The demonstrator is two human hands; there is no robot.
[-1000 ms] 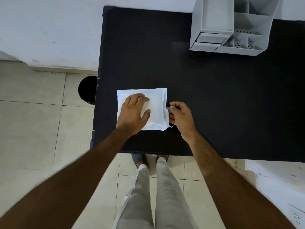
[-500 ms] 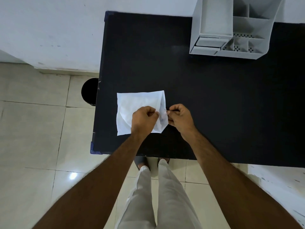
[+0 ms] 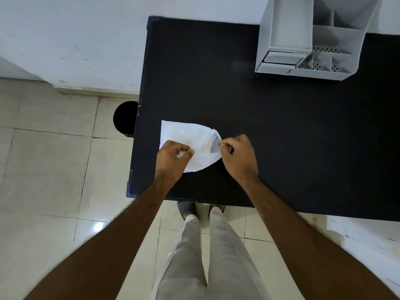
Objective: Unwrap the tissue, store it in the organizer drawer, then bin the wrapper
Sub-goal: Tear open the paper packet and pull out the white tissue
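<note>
A white wrapped tissue packet (image 3: 194,139) lies near the front left of the black table (image 3: 281,137). My left hand (image 3: 173,156) pinches its near left part, fingers closed on the white material. My right hand (image 3: 238,156) pinches the packet's right edge, which is pulled up into a curved flap. I cannot tell the wrapper from the tissue inside. The grey organizer (image 3: 311,40) stands at the table's far right, with its small drawer (image 3: 279,58) at the lower left of its front.
A round black bin (image 3: 124,118) stands on the tiled floor, just left of the table's left edge. A white wall runs behind the table. My legs are below the table's front edge.
My left hand went from lying flat on the packet to pinching it. My right hand has pulled the right edge outward, so the packet's right side now bulges open.
</note>
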